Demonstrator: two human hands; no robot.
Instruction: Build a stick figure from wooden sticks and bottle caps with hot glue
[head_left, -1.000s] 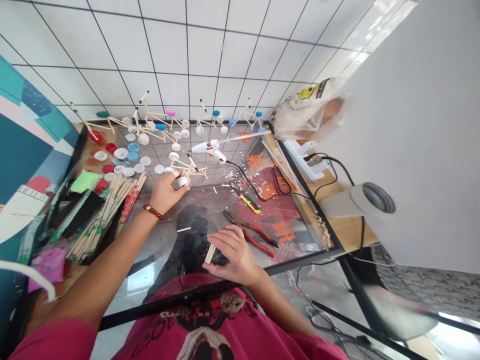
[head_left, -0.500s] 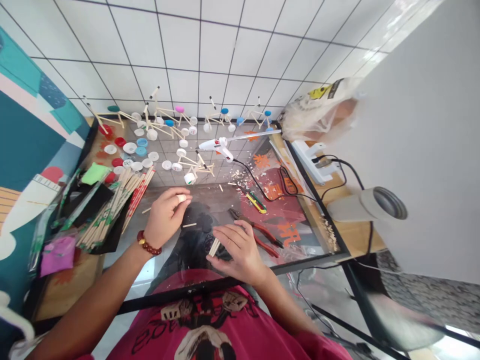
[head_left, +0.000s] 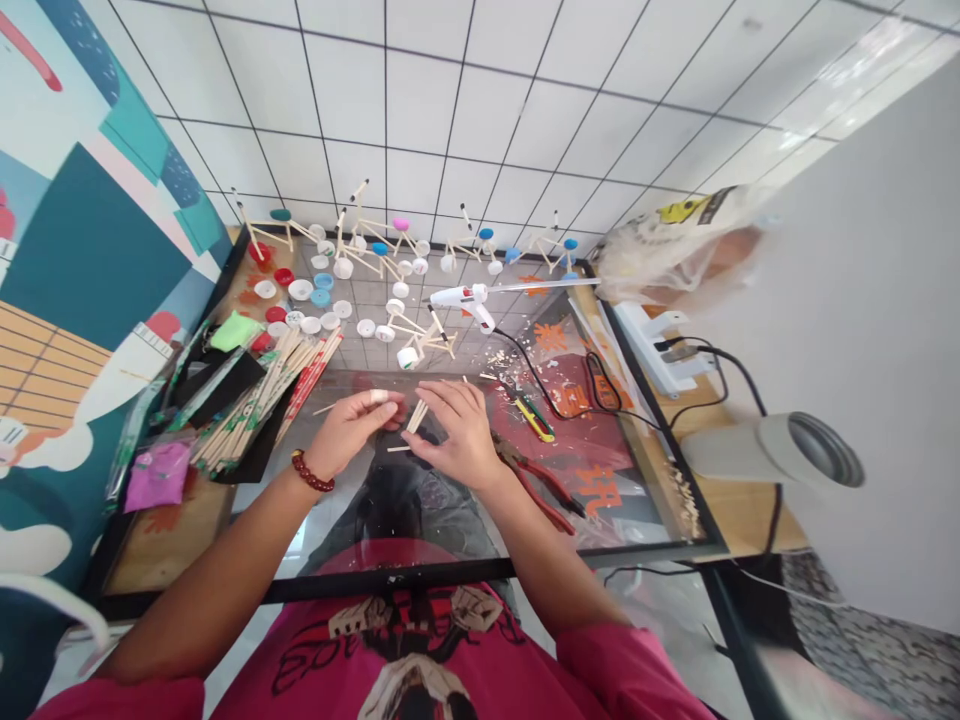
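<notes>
Several short wooden sticks (head_left: pixel 418 414) are pinched between the thumb and fingers of my right hand (head_left: pixel 457 430), over the middle of the glass table. Close beside it on the left is my left hand (head_left: pixel 360 425), with a pale wrap on one finger and its fingertips curled near the sticks. Whatever those fingertips hold, if anything, is hidden. A loose stick (head_left: pixel 398 449) lies on the glass just below the hands. Another thin stick (head_left: pixel 325 408) lies left of my left hand.
A white glue gun (head_left: pixel 469 300) lies behind the hands. Stick-and-cap models (head_left: pixel 420 340) and bottle caps (head_left: pixel 301 290) stand further back. Bundled sticks (head_left: pixel 251 405) lie left; a yellow cutter (head_left: pixel 534 420) and red-handled pliers (head_left: pixel 544 480) lie right. A power strip (head_left: pixel 656 348) sits at the right edge.
My right hand has moved up and left with the sticks, and my left hand has come close beside it. The whole view has shifted slightly.
</notes>
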